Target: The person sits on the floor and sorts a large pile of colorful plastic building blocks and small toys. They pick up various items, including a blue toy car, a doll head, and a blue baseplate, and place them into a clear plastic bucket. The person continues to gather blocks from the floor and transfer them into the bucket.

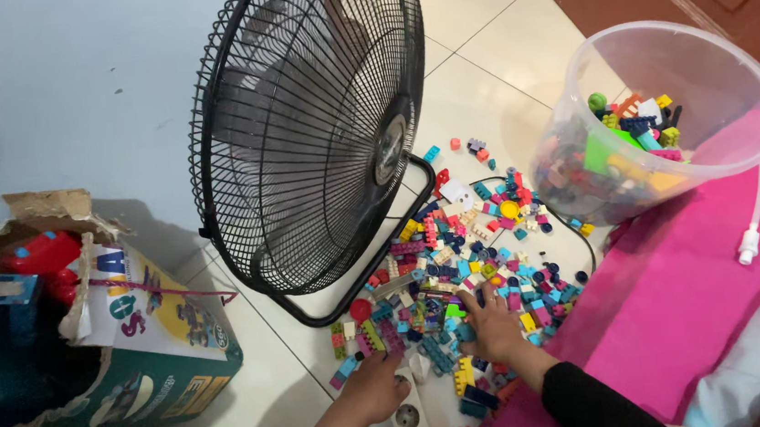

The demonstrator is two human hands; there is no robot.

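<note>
- Resting on the floor (469, 77), both hands sit at the near edge of a spread of small plastic building bricks (458, 262).
- The right hand (493, 327) lies palm down right on the bricks, its fingers spread and reaching forward into the pile; its grip is loose and flat, and I cannot tell whether any brick is caught under the palm.
- The left hand (373, 390) lies lower and to the left, fingers curled lightly on the tiles, just beside a white power strip (410, 417) and touching the outermost bricks; whether it is closed on anything cannot be told.
- From the right hand's grip the bricks stretch away forward and slightly right, the spread's long axis running diagonally from the hands up toward the clear plastic bucket (721, 129).
- The right hand is the nearer of the two to the thick of the pile; the left only reaches its fringe.
- The bucket lies tipped on its side beyond and to the right of the right hand, its mouth open, more bricks inside, partly on a pink mat (681, 306).
- A black floor fan (308, 128) stands ahead of the left hand, its base frame bordering the bricks.
- A torn cardboard toy box (89, 340) sits well apart, far left of both hands.
</note>
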